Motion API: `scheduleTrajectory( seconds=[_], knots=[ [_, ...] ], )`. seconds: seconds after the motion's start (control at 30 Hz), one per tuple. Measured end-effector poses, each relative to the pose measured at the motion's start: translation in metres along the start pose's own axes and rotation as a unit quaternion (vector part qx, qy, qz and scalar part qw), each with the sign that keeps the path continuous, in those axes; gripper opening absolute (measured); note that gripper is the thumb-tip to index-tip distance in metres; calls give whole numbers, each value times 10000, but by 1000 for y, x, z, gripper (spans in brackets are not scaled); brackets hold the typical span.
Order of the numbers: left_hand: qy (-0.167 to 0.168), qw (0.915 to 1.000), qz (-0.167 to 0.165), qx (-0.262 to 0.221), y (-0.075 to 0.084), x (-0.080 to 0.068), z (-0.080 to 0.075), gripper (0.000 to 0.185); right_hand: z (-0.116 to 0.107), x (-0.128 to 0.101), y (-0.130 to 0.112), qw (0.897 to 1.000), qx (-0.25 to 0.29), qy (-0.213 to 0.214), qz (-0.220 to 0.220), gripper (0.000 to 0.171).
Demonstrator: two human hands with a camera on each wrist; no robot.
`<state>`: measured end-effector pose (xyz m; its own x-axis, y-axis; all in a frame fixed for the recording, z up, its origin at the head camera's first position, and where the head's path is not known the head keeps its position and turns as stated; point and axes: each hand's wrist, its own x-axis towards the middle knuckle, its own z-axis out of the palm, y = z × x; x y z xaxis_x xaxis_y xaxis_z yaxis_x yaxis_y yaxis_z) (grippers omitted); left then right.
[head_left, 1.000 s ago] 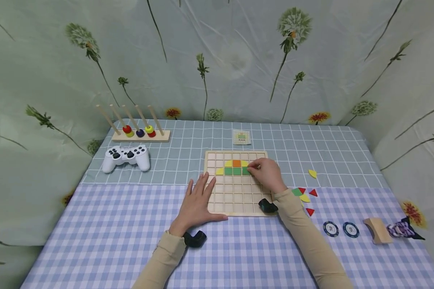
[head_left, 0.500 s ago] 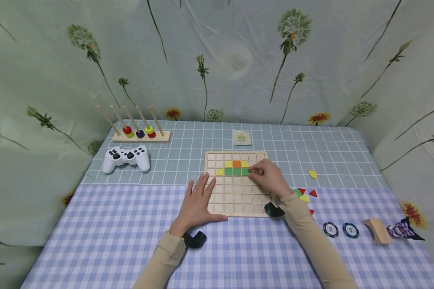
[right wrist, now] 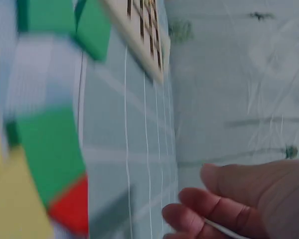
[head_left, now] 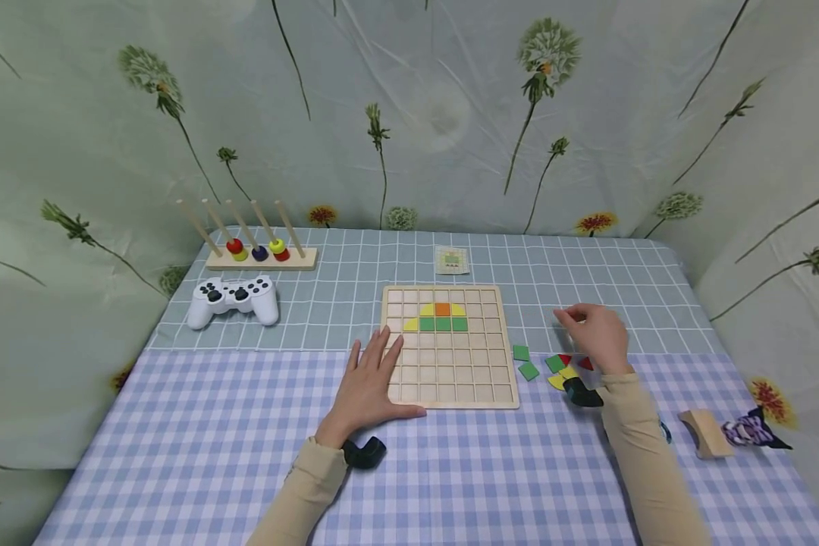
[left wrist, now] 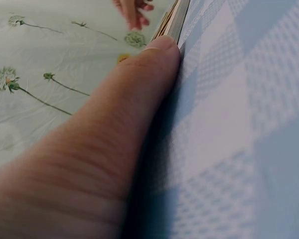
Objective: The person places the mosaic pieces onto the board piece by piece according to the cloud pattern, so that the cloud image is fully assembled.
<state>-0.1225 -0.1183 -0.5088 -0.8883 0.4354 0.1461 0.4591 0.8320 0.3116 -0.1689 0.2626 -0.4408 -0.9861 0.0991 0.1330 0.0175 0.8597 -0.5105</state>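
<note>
Head view: left hand (head_left: 368,383) flat, fingers straight and spread, pressing the near left edge of the wooden grid board (head_left: 450,379) on the desk (head_left: 177,425). Right hand (head_left: 597,334) hovering off the board's right side, fingertips curled together in a pinching grip; cannot tell whether anything sits in that grip. Just below the grip, loose green, red and yellow tiles (head_left: 561,369); two green squares (head_left: 524,362) between grip and board. Farther left of the grip, yellow, orange and green tiles (head_left: 442,318) seated in the board.

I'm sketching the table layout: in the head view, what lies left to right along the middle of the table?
White game controller → left hand → wooden grid board → two loose green tiles → right hand.
</note>
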Motion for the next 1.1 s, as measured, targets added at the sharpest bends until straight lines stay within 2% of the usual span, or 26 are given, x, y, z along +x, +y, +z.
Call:
scheduleTrajectory(
  seconds=[0.23, 0.37, 0.67, 0.87, 1.1],
  knots=[
    [27, 10000, 36, 6, 0, 1, 0, 120, -8, -3, 19, 9912, -730, -174, 1094, 39],
    [48, 10000, 50, -12, 0, 1, -1, 120, -5, -2, 24, 9864, -877, -263, 1364, 43],
    [155, 9998, 121, -53, 1, 0, 0, 119, -1, 5, 24, 9863, -928, -473, 1276, 38],
    [225, 9996, 151, -55, 0, 0, 0, 119, 2, 10, 25, 9935, -230, -557, 963, 34],
    [128, 9999, 89, -60, 1, 0, -1, 120, 7, 13, 31, 9949, 460, -408, 793, 30]
  ],
)
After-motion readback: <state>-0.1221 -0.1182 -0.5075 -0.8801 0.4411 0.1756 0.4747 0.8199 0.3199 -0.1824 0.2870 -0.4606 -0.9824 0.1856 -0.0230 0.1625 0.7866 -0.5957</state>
